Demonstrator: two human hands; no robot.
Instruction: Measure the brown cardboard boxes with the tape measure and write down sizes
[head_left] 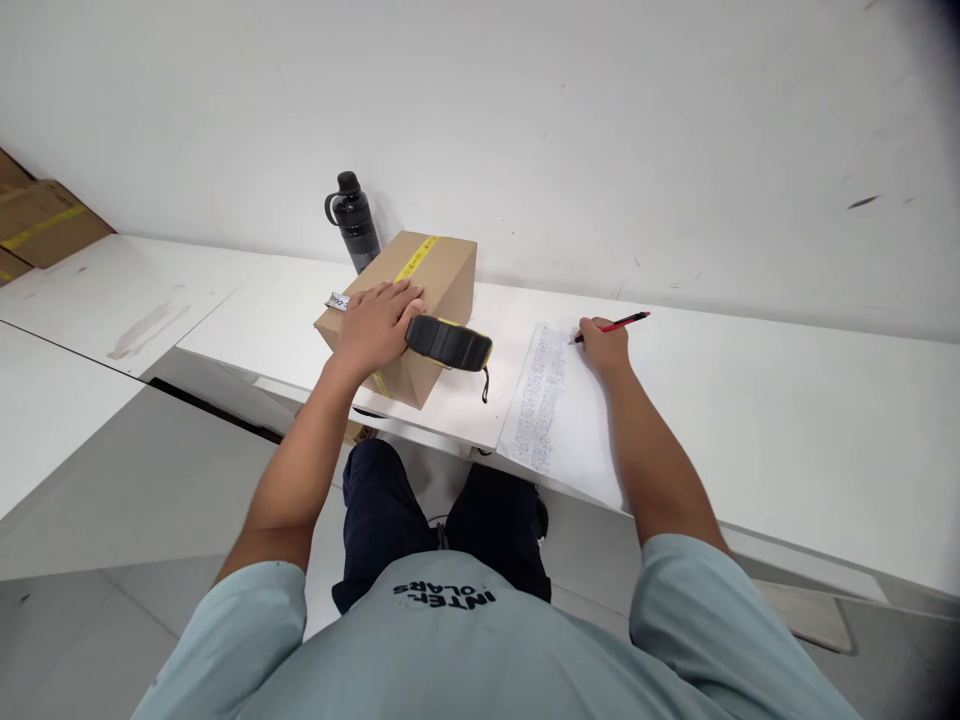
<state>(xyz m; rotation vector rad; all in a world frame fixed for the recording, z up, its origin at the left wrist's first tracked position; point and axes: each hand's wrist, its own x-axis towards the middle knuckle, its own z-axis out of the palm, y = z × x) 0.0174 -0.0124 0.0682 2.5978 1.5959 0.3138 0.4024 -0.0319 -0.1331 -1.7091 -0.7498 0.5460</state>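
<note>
The left hand [381,318] lies over a taped cardboard box [454,275], thumb against a black handheld device [448,343]; whether it grips that, I cannot tell. At the box's four o'clock lies a handwritten sheet [536,400], where the right hand [602,345] pinches a red-and-black pen [628,320].

The left hand [382,322] is laid flat on a taped cardboard box [452,275], with a black, yellow-edged device [450,343] seen at its thumb and a dark bottle [352,218] placed behind the box, near the wall [525,130]. By the right hand [604,347] a red-and-black pen [631,319] is gripped, its tip held at a sheet of paper [581,430], partly covered in handwriting, on a white table [787,420].
</note>
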